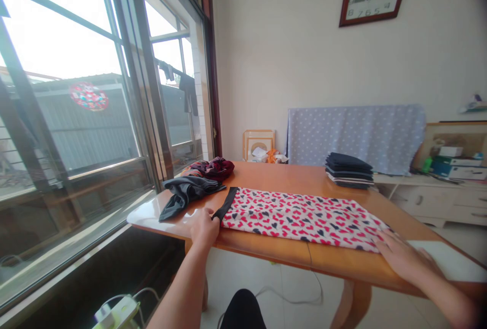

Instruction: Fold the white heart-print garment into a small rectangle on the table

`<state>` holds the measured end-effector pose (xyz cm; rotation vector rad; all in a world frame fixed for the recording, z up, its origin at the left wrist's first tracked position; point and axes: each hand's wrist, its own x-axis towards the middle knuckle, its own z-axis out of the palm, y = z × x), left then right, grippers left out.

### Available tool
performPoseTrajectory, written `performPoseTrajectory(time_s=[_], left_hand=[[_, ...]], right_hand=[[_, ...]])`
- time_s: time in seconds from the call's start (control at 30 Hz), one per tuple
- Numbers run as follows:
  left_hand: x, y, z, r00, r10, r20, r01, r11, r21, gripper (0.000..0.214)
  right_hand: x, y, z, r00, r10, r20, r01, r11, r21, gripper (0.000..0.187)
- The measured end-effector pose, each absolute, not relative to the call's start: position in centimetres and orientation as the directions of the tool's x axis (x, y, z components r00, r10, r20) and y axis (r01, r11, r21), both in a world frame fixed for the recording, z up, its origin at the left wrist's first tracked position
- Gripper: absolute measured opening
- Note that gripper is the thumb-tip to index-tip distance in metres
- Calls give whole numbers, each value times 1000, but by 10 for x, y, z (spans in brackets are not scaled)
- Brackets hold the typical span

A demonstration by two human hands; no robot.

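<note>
A pair of heart-patterned trousers [297,217], pale with red and black hearts, lies folded lengthwise across the wooden table. Its black waistband [229,202] faces left. My left hand [205,227] is closed on the near corner of that waistband, at the table's front edge. At the other end, my right hand [405,253] lies with its fingers stretched out over the right end of the cloth. A dark grey garment [190,194] lies crumpled just beyond my left hand, with a dark red patterned garment [213,168] behind it.
A stack of folded dark clothes [349,170] stands at the table's [266,176] back right. Windows [76,90] run along the left. Behind are a cloth-covered piece [342,136] and a white cabinet [426,199]. A power strip [119,314] sits low at left; a cable [292,301] crosses the floor.
</note>
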<state>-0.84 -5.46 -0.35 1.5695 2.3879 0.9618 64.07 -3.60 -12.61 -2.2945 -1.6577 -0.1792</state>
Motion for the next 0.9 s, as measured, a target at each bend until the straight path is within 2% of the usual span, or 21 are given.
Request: performPoseTrajectory(time_s=[0.2,0.33,0.43,0.53,0.6,0.9], left_hand=[[-10,-57,-3,-454,863,221,799,284,530,37],[1,-60,4,-424,837,345,859,252,445,37],[14,-61,5,-278,838,469,922,97,375,35],[23,-61,-2,-106,847,521,926,-106,361,32],[25,-62,-9,-51,866,497,917,-156,366,27],[25,-63,-5,-50,922,383,949,-75,306,23]], right_hand=[[640,-36,-121,329,922,203,942,-304,-145,71],[639,-37,-120,319,927,199,945,-297,-134,72],[638,-38,-120,311,929,199,948,-290,-130,71],[635,-41,-117,326,925,196,943,-303,-138,69],[633,-43,-114,328,926,187,942,-305,-143,70],[614,-56,-93,306,935,178,951,-291,-104,68]])
